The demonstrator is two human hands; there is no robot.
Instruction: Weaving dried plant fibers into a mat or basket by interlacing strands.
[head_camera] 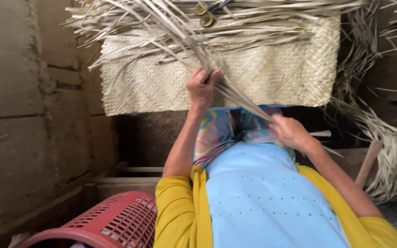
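A half-woven mat (281, 69) of pale dried leaf strips lies in front of me, with loose strips fanning off its far edge. My left hand (201, 88) is closed around a bunch of long strips (180, 34) that rises from the mat. My right hand (291, 132) pinches the near end of the same bunch, just above my lap. The strips run slanting between the two hands. Yellow sleeves and a light blue top fill the lower middle of the view.
Scissors with yellow handles (206, 14) lie on the strips at the mat's far edge. A red plastic basket (116, 220) stands at lower left by a block wall (19, 115). A curled bundle of strips (394, 160) and a wooden handle (369, 160) are at the right.
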